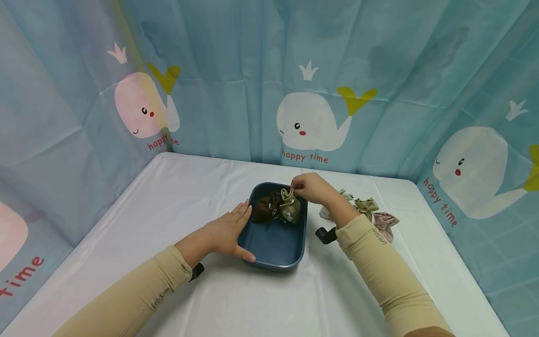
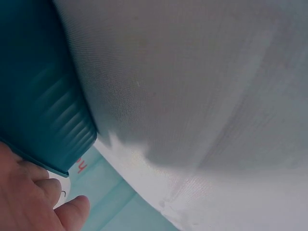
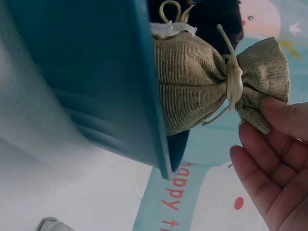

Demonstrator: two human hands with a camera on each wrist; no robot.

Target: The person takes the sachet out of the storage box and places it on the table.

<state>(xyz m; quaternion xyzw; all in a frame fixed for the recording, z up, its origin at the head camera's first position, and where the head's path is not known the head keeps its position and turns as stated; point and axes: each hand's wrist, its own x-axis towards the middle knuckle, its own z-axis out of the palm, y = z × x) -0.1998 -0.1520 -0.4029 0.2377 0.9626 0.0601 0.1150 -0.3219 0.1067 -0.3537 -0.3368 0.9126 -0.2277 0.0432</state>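
Note:
A blue rectangular box stands on the white table. My left hand lies along its left side, fingers extended at the rim and thumb at the near left corner. In the left wrist view, fingers show by the box's rim. With thumb and fingers, my right hand pinches the gathered top of a khaki drawstring pouch, tied with pale cord. That pouch is at the far end of the box, its body within the walls. Beside it in the box sits a dark brown pouch.
Right of the box, partly behind my right forearm, lie an olive pouch, a pink pouch and a whitish pouch. A blue curtain with printed whales hangs behind the white table and along its sides.

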